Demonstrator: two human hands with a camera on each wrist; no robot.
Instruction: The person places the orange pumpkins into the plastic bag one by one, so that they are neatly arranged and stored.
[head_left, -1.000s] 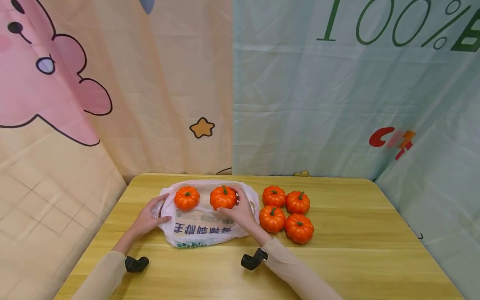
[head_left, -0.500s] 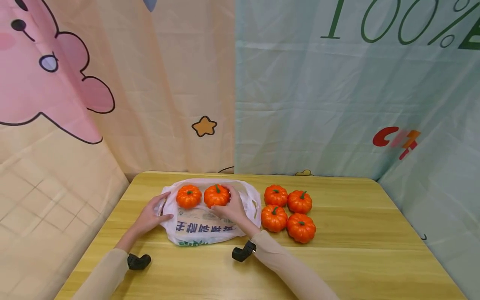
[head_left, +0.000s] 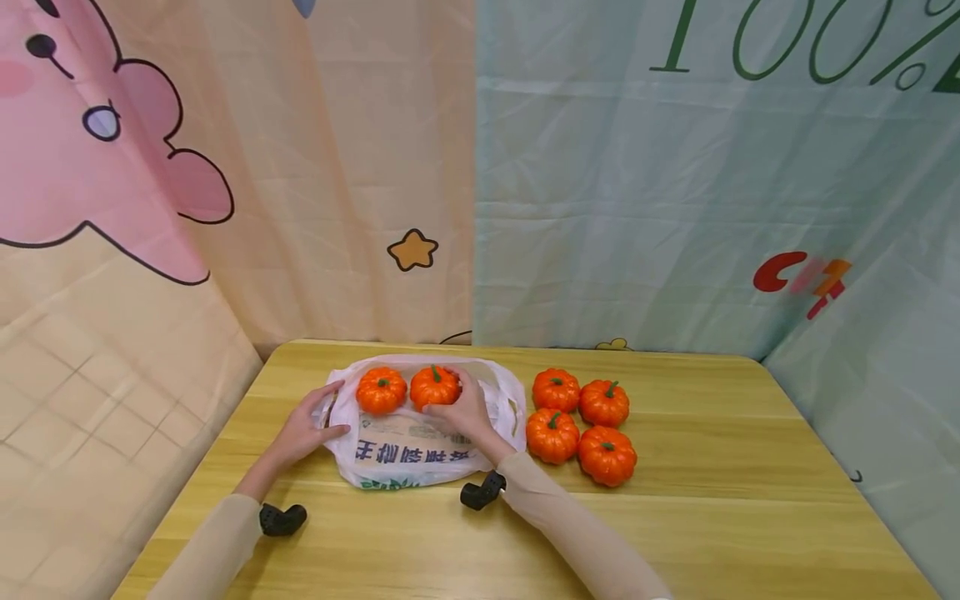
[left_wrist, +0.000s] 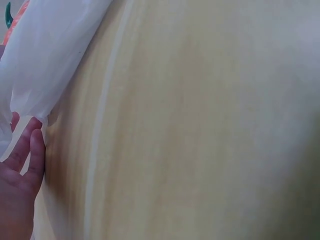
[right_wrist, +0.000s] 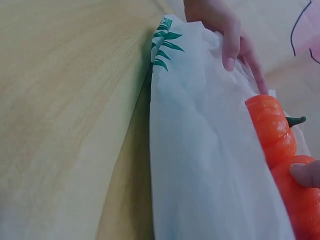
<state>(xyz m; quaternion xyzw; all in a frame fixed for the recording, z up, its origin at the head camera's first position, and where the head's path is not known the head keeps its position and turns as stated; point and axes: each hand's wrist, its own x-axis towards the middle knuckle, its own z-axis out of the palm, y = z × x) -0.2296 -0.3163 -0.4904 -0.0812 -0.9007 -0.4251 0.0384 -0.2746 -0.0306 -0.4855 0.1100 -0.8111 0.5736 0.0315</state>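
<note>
A white plastic bag [head_left: 347,461] with blue and green print lies with its mouth spread on the table. Two small orange pumpkins sit side by side in its mouth: the left pumpkin [head_left: 381,392] and the right pumpkin [head_left: 431,387]. My right hand [head_left: 467,410] holds the right one from its right side; in the right wrist view the thumb [right_wrist: 306,173] presses on its skin. At the bag's left end, my left hand [head_left: 302,427] holds the edge, thumb and fingers apart. The left wrist view catches fingertips [left_wrist: 36,134] at the plastic.
Right of the bag, several more orange pumpkins stand in a tight cluster, such as the front right pumpkin [head_left: 607,456]. They rest on a wooden table [head_left: 712,533]. Printed fabric curtains [head_left: 600,208] hang behind the table and along both sides.
My right hand has moved left with its pumpkin, bringing it close beside the left one. My left hand stays at the bag's edge. The head view has shifted slightly.
</note>
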